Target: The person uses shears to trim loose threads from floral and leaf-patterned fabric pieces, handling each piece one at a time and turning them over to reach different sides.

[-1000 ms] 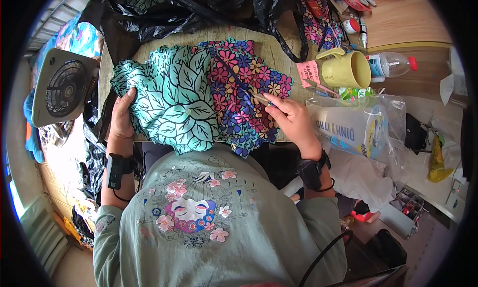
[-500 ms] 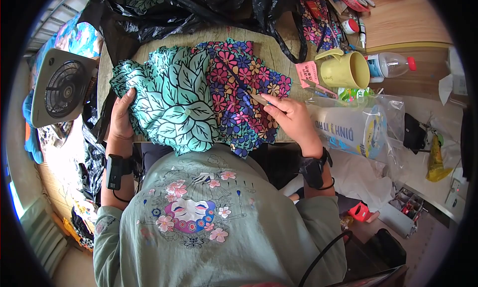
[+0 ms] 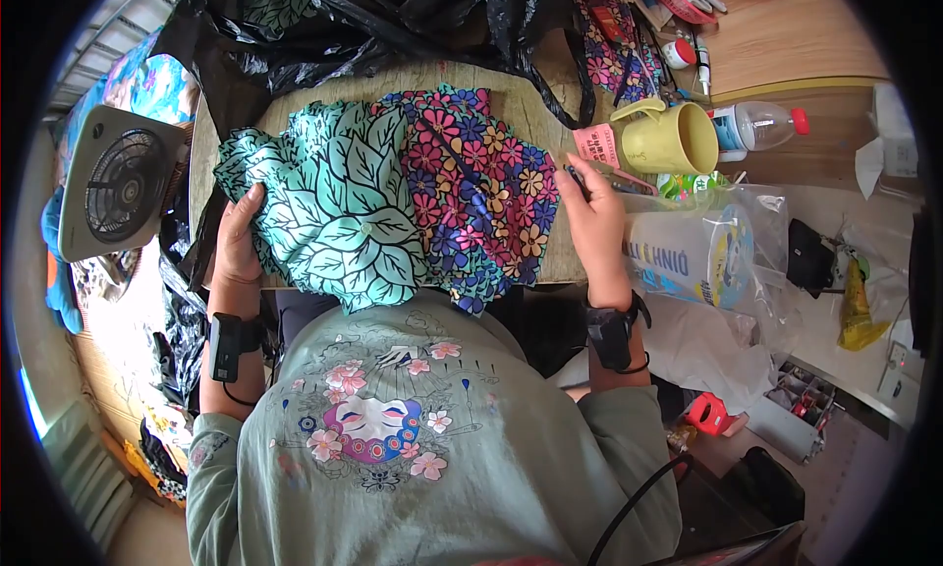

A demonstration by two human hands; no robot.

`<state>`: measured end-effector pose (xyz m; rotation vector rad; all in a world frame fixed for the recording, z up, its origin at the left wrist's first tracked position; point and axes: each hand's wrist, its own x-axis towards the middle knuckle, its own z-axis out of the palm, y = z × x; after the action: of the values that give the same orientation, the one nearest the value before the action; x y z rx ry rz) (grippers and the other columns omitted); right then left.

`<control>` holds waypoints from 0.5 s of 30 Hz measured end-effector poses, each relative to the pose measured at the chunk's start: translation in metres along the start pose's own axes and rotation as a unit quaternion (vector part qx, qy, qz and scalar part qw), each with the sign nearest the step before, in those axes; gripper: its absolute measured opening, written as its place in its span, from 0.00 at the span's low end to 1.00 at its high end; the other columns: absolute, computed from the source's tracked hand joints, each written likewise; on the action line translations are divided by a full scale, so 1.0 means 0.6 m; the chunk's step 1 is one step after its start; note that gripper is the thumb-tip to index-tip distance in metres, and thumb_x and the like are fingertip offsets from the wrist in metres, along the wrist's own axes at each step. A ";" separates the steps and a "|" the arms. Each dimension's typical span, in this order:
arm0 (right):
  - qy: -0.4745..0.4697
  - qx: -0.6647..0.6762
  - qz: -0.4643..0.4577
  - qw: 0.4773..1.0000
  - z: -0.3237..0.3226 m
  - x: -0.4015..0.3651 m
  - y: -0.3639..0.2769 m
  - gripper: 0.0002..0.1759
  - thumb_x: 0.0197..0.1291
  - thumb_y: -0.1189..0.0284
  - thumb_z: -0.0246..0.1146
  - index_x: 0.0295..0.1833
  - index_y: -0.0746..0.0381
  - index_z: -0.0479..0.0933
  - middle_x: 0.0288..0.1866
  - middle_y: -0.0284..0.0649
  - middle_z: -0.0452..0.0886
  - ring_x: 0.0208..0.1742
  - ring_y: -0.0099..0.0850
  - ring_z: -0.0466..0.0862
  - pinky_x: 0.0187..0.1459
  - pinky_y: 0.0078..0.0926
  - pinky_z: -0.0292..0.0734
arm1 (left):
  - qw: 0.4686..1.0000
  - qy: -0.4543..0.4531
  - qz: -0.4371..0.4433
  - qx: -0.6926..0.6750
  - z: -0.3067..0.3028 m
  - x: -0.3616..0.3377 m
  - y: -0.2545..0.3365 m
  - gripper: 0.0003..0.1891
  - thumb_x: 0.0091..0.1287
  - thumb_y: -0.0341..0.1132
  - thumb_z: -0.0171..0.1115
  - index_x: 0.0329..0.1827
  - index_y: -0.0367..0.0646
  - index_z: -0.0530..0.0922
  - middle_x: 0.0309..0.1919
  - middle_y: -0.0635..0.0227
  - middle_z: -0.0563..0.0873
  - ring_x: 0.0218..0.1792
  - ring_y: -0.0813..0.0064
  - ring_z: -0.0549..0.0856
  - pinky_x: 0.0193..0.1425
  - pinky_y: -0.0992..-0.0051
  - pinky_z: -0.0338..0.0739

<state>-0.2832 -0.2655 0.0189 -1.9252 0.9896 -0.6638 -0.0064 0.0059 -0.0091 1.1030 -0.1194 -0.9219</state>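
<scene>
My left hand (image 3: 238, 242) grips the left edge of the teal leaf-print fabric (image 3: 339, 202), thumb on top. This fabric lies bunched on the wooden table and overlaps the dark flower-print fabric (image 3: 481, 193), which has a thin dark strap across it. Right of the flower print, my right hand (image 3: 595, 222) is raised off the cloth, with fingers closed around a small dark item, mostly hidden. Close to its fingertips are a pink card (image 3: 595, 145) and a slim tool with a pinkish handle (image 3: 629, 181).
Black plastic bags (image 3: 393, 35) cover the table's far side. A yellow mug (image 3: 673, 139), a clear bottle with a red cap (image 3: 766, 126) and a plastic-wrapped tumbler (image 3: 688, 256) stand or lie at the right. A fan (image 3: 123, 178) is at the left.
My right hand has moved right, off the flower-print fabric and toward the pink card. The pointed tool seen in it earlier is now mostly hidden. My left hand stays on the leaf-print fabric.
</scene>
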 end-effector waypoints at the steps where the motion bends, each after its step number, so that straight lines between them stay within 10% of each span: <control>1: 0.001 0.000 -0.002 1.000 0.001 0.004 -0.004 0.21 0.58 0.70 0.63 0.55 0.70 0.74 0.34 0.39 0.83 0.38 0.23 0.80 0.40 0.23 0.73 | 1.000 -0.004 0.004 0.006 -0.001 0.000 -0.001 0.20 0.66 0.38 0.55 0.55 0.32 0.71 0.46 0.60 0.82 0.45 0.70 0.83 0.53 0.71 0.77; 15: -0.047 -0.230 0.031 0.972 0.006 0.049 -0.004 0.17 0.54 0.66 0.66 0.43 0.67 0.76 0.35 0.48 0.81 0.34 0.37 0.81 0.37 0.29 0.72 | 1.000 -0.004 0.008 0.015 -0.008 0.003 -0.006 0.20 0.66 0.39 0.55 0.54 0.32 0.72 0.46 0.60 0.82 0.44 0.70 0.83 0.52 0.71 0.77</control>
<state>-0.2640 -0.2877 0.0212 -2.2873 1.2154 -0.3182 -0.0046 0.0074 -0.0149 1.1245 -0.1488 -0.9117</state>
